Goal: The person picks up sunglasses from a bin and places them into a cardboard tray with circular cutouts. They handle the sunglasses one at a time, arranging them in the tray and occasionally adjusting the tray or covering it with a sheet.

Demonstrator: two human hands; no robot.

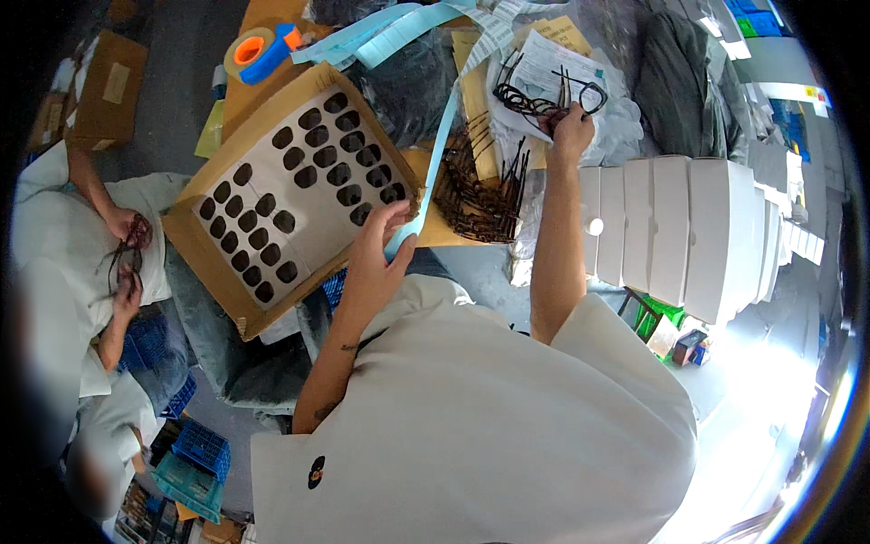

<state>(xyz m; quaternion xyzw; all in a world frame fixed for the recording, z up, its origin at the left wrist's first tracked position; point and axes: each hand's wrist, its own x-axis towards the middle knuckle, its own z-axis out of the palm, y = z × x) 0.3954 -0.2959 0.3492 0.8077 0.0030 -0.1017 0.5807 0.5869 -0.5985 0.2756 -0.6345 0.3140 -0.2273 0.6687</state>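
My right hand [572, 132] is closed on a dark eyeglass frame [593, 97] above papers and plastic bags. Beside it lie more black eyeglass frames [520, 100], partly overlapping. A bundle of brown eyeglass frames [479, 197] with folded temples rests at the table's near edge. My left hand [382, 246] has its thumb and fingers apart, with the fingertips at the near right corner of a shallow cardboard tray [212, 279]. Dark lenses [258, 238] sit in spaced rows on its white bottom. A light blue label strip [435, 160] runs down into the gap by my thumb.
A tape roll on a blue-orange dispenser [262, 56] sits behind the tray. White boxes [669, 228] stand in a row at the right. A co-worker's hands [126, 285] hold glasses at the left. Blue plastic baskets [202, 449] are lower left.
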